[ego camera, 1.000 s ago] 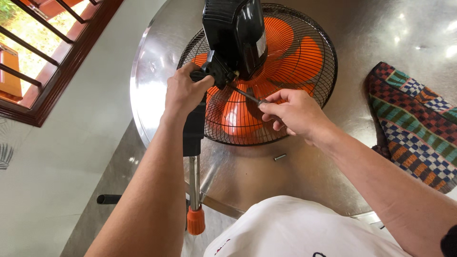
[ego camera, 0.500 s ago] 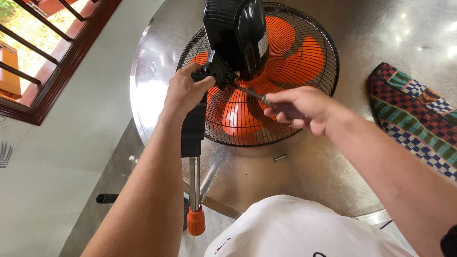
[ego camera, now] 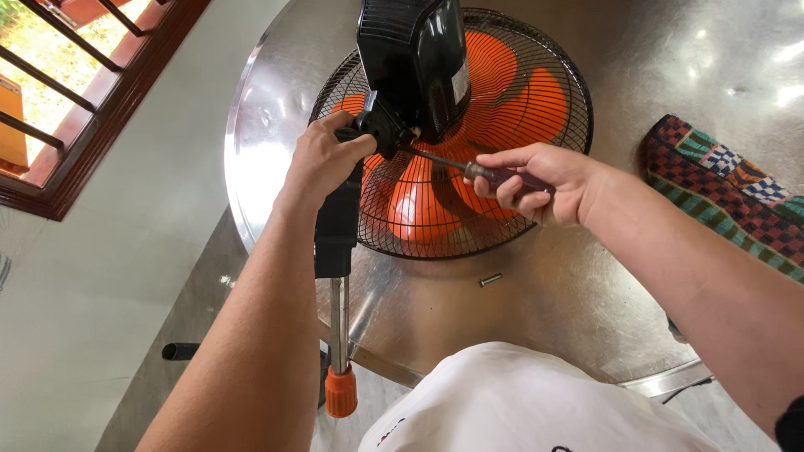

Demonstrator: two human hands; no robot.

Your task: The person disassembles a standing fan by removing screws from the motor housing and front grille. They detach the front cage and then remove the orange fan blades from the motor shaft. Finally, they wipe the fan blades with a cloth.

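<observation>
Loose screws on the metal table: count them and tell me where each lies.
1. A single loose screw lies on the table just below the fan guard, near the right hand. Others may be hidden under the fan.

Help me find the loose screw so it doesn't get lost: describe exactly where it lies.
On the round steel table, look just below the fan's wire grille, toward the person. The screw lies alone on bare metal, a small dark stub, apart from the patterned cloth.

Orange fan blades (ego camera: 536, 105) behind a black grille (ego camera: 578, 125); black motor housing (ego camera: 414, 59); checkered multicolour cloth (ego camera: 729, 201); screwdriver handle (ego camera: 511, 177) seemingly dark purple.
</observation>
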